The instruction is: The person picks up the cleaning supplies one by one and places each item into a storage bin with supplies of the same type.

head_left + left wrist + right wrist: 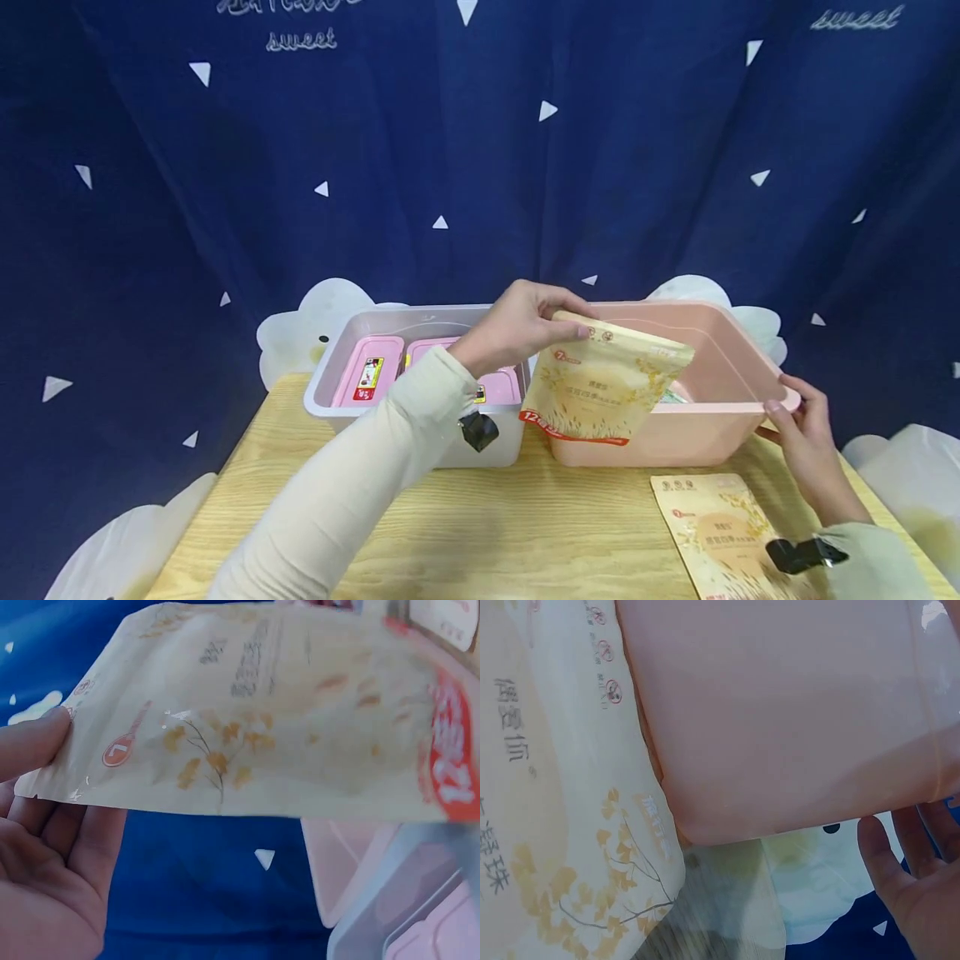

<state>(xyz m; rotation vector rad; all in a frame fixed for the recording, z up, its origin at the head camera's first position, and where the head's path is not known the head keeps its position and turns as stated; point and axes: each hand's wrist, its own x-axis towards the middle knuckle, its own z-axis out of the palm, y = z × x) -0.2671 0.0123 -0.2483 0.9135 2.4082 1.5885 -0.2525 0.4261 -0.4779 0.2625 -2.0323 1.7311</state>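
My left hand pinches a cream-yellow printed pouch by its top corner, thumb on the front and fingers behind. The pouch hangs tilted before the left part of a pink plastic bin, and its red-banded bottom edge points down and left. In the left wrist view, the left hand holds the same pouch at one end. My right hand grips the bin's right front rim corner. A second, matching pouch lies flat on the table, partly under the right forearm; the right wrist view shows this pouch close up.
Left of the pink bin stands a pale grey-lilac bin with several pink-lidded boxes inside. Something green and white shows in the pink bin, mostly hidden. Both bins stand on a wood-grain table before a blue curtain.
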